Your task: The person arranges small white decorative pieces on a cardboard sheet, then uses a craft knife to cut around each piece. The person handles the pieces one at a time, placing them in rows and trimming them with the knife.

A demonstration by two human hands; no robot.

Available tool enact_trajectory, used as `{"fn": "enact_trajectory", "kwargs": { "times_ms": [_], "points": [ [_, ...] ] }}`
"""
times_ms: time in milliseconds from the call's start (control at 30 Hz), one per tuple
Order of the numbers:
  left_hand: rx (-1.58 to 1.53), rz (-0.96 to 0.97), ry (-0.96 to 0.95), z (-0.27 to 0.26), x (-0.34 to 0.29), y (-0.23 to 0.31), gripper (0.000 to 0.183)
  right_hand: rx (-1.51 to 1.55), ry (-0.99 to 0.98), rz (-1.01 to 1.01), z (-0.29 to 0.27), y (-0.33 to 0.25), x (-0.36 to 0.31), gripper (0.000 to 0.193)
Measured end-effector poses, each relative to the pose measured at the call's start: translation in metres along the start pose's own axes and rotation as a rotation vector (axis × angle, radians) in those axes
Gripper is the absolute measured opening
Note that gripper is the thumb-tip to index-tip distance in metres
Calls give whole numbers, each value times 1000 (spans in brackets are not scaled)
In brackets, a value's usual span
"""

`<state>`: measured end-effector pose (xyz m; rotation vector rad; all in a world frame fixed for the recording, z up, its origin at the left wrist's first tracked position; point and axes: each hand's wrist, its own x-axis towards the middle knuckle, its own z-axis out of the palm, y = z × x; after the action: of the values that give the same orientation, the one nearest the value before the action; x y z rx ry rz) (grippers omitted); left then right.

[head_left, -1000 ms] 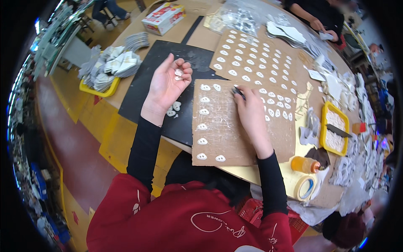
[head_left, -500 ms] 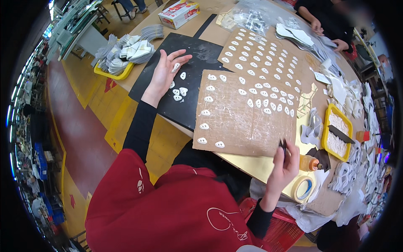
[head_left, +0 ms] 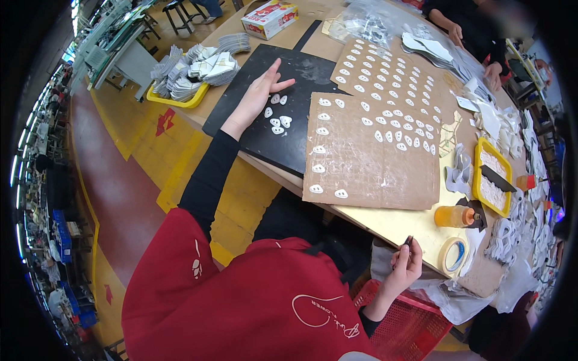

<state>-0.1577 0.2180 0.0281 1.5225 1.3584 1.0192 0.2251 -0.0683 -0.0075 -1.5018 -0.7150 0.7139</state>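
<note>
Fingers stretched, my left hand [head_left: 257,96] is open over a black board [head_left: 295,135]. Close to its fingers lie several small white oval pieces with two dark holes [head_left: 285,121]. My right hand [head_left: 404,268] is low, by the table's front edge, its fingers pinched on a small dark tool [head_left: 409,240]; most of the tool is hidden. Between the hands lies a brown cardboard sheet [head_left: 373,174], with white pieces along its left side and in a cluster at its upper right. A second cardboard sheet [head_left: 367,65] behind it carries rows of the same pieces.
An amber bottle [head_left: 453,216] and a tape roll [head_left: 453,254] lie right of the cardboard. Further right stands a yellow tray [head_left: 480,188]. A yellow basket [head_left: 191,102] of stacked pieces is at left, a box [head_left: 270,21] behind. Across the table works another person [head_left: 451,27].
My left hand has turned from palm up to edge-on, and the white piece on its fingers is now off them. My right hand has drawn back from the cardboard with the dark tool. The view has shifted.
</note>
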Motion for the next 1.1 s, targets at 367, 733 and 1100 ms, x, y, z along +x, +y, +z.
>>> {"fn": "enact_trajectory", "kwargs": {
  "times_ms": [367, 733, 1100],
  "points": [
    [-647, 118, 104, 4, -3, -28, 70, -41, 3, -77, 2, -23, -1, 24],
    [-645, 200, 110, 0, -7, -31, 120, 15, -84, -5, 49, -53, 25, 25],
    [-555, 154, 165, 6, -9, -33, 78, -220, -260, -82, 72, -63, 70, 24]
  ]
}}
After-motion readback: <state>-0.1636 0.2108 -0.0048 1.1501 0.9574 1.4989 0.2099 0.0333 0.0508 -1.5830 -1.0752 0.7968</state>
